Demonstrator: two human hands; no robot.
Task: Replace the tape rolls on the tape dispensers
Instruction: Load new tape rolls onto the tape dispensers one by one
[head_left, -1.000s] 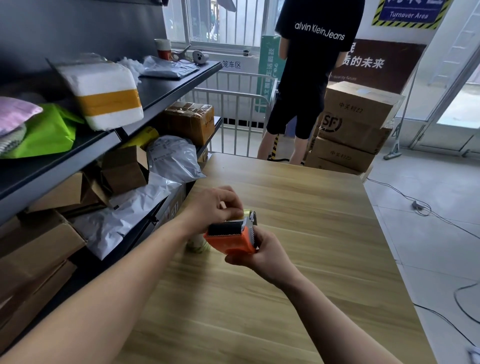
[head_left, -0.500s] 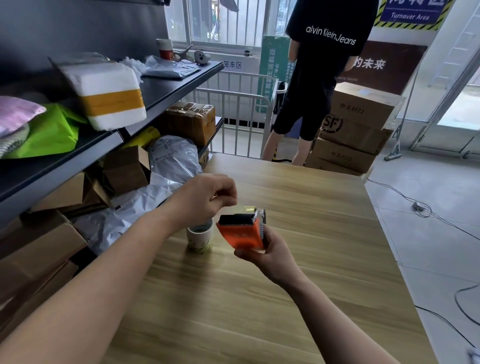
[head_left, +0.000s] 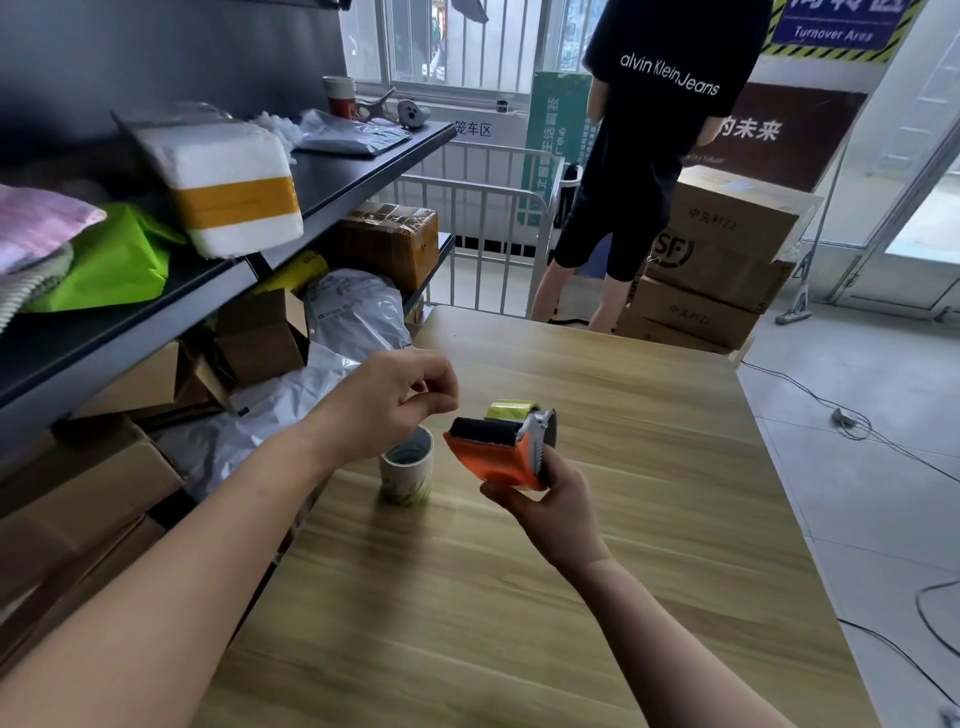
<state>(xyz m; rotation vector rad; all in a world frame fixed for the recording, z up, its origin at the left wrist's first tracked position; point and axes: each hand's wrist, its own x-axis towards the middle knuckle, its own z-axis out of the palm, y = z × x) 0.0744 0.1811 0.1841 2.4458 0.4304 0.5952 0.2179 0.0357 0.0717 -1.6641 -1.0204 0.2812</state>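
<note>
- While the dispenser (head_left: 498, 460) was held above the table (head_left: 649, 467), it was gripped from below by the right hand (head_left: 556, 512); a yellow-green roll (head_left: 511, 410) was seen at its far end.
- The left hand (head_left: 382, 405) was raised just beside it, fingers curled; whether anything was pinched could not be told.
- A white roll (head_left: 406, 467) was stood upright on the table beneath that hand.

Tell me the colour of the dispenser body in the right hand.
The dispenser body is orange; head view shows it best.

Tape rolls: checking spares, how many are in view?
2. A white roll stands on the table, under the left hand; a yellow-green roll peeks from behind the orange dispenser in the right hand. More may be hidden.
</note>
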